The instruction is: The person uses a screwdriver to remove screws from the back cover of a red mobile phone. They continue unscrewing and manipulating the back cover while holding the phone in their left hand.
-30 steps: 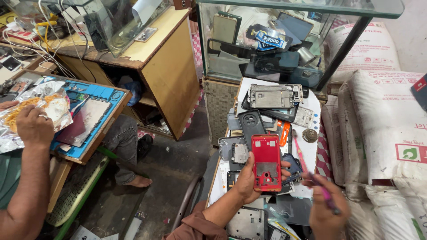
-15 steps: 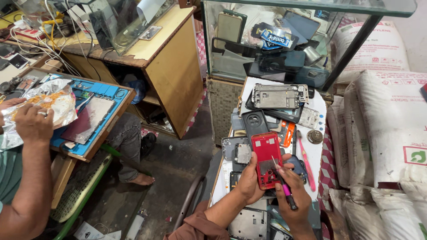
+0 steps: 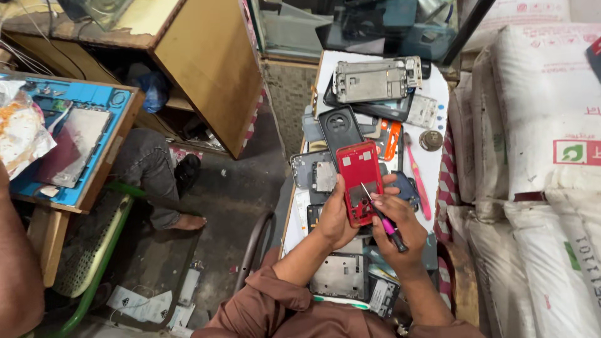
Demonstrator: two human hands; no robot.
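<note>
My left hand [image 3: 337,216] grips a red phone body [image 3: 359,175] from its left side, holding it above a narrow white table [image 3: 435,159]. My right hand [image 3: 393,225] holds a pink-handled screwdriver [image 3: 383,219], and its metal tip touches the lower part of the red phone. Under and around the phone lie several phone frames, back covers and boards. A grey metal phone frame [image 3: 369,81] lies at the far end of the table.
A pink tool [image 3: 418,178] and a round metal piece [image 3: 431,140] lie on the table's right. White sacks [image 3: 538,156] are stacked at the right. A wooden desk [image 3: 206,69] stands at the left, and another person's arm [image 3: 19,275] is beside a blue work mat [image 3: 94,100].
My right hand has brought the screwdriver from the right up to the red phone, and its tip now rests on it. The view has moved closer to the table.
</note>
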